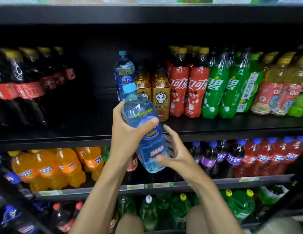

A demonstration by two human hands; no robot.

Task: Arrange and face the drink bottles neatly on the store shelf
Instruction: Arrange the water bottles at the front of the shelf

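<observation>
The person holds a blue water bottle (151, 146) in the air in front of the middle shelf (62, 141), below and just in front of a matching blue bottle (124, 73) that stands upright toward the back of that shelf. The left hand (127, 134) is wrapped round the held bottle's upper body, thumb across the front, and carries its weight. The right hand (177, 151) sits lower, its fingers spread and loosely curved beside the bottle, its thumb touching the lower body; it appears to steady rather than grip. The held bottle's long axis is tilted, with its cap (129, 87) up and leaning left toward the shelf and its base down toward the person. The standing bottle lies straight up and away from the left hand, touching the gold tiger-label bottles (161, 93) on its right. Dark bare shelf lies in front of it and to its left, reaching to the big cola bottles (20, 88). The left hand is nearer that gap, so placing the bottle probably calls for righting it, then pushing it forward in line with its twin.
</observation>
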